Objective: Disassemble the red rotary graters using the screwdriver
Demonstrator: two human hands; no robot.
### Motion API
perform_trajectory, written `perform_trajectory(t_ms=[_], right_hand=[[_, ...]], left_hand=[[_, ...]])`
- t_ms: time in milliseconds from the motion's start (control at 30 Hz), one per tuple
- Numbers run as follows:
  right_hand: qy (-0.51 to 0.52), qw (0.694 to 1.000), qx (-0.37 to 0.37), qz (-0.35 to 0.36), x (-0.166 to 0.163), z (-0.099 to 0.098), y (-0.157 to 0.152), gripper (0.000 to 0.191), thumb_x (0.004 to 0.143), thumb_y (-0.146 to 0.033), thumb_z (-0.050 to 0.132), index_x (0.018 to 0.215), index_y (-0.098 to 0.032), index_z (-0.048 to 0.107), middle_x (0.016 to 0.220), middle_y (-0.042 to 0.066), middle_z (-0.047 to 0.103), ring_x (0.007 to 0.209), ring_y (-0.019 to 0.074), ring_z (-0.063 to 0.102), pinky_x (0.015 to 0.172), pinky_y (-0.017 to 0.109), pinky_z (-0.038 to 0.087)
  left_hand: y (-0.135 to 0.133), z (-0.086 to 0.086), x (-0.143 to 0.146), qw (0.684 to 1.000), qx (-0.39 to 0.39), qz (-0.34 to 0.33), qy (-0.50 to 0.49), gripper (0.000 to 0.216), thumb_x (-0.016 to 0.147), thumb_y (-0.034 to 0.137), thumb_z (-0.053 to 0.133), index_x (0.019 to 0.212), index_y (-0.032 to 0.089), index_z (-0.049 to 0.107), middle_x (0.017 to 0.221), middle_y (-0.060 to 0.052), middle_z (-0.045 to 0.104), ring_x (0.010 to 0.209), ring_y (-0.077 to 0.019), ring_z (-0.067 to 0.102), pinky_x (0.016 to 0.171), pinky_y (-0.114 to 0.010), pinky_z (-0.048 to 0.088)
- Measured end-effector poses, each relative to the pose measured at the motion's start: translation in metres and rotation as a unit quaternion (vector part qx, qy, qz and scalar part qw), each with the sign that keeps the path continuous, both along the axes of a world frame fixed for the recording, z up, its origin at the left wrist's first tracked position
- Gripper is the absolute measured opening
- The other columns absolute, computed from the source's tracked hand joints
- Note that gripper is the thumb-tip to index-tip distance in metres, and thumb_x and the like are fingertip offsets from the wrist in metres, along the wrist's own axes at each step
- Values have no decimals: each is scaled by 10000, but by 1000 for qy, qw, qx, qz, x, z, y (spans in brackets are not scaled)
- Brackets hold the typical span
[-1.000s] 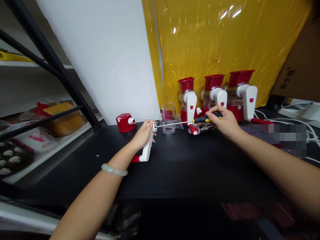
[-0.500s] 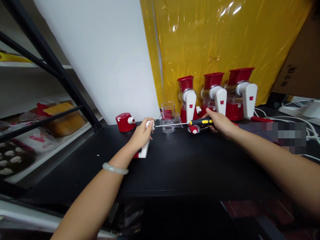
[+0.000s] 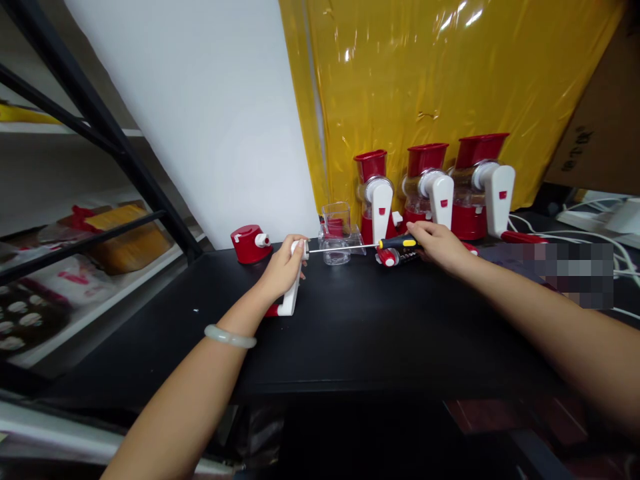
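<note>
My left hand [image 3: 285, 270] is closed round the upper end of a white crank handle [image 3: 291, 297], whose red grip shows below my wrist. In my right hand [image 3: 436, 245] is a screwdriver [image 3: 399, 243] with a black and yellow handle, held level by its rear end. Its long metal shaft points left, and the tip meets the white end of the crank handle. Behind the shaft stands a clear plastic housing [image 3: 336, 233]. A red base [image 3: 251, 244] with a white knob sits left of my left hand.
Three red and white rotary graters [image 3: 441, 200] stand along the back of the black table [image 3: 370, 333]. A red and white part [image 3: 390, 257] lies below the screwdriver handle. White cables [image 3: 595, 240] run at the right. A shelf rack [image 3: 110, 140] borders the left.
My right hand's fingers have shifted slightly on the screwdriver handle, towards its rear end. My left hand and the crank handle stay almost where they were.
</note>
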State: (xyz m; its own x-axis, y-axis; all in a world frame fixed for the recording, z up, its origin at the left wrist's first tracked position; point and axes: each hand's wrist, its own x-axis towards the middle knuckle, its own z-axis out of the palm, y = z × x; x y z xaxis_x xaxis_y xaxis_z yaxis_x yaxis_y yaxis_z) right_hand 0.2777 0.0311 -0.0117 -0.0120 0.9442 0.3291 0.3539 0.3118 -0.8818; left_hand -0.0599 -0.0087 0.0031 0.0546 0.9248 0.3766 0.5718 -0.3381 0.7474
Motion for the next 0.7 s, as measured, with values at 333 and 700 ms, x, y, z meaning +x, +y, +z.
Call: perform_trajectory(t_ms=[333, 700], right_hand=[[-18, 997, 75, 2, 0, 2, -3, 459, 855, -658, 510, 699, -226, 509, 552, -32, 422, 507, 122, 399, 487, 259, 317], [-6, 994, 104, -8, -3, 10, -11, 410, 830, -606, 591, 706, -218, 543, 573, -28, 478, 525, 118, 433, 515, 262, 343]], left_hand=[[0, 1, 1, 1000, -6, -6, -12, 414, 958, 568, 404, 1166, 239, 546, 792, -10, 568, 598, -130, 597, 501, -243, 533], [2, 0, 1, 999, -19, -14, -41, 426, 951, 580, 411, 1151, 228, 545, 801, -14, 549, 670, -147, 606, 483, -234, 535]])
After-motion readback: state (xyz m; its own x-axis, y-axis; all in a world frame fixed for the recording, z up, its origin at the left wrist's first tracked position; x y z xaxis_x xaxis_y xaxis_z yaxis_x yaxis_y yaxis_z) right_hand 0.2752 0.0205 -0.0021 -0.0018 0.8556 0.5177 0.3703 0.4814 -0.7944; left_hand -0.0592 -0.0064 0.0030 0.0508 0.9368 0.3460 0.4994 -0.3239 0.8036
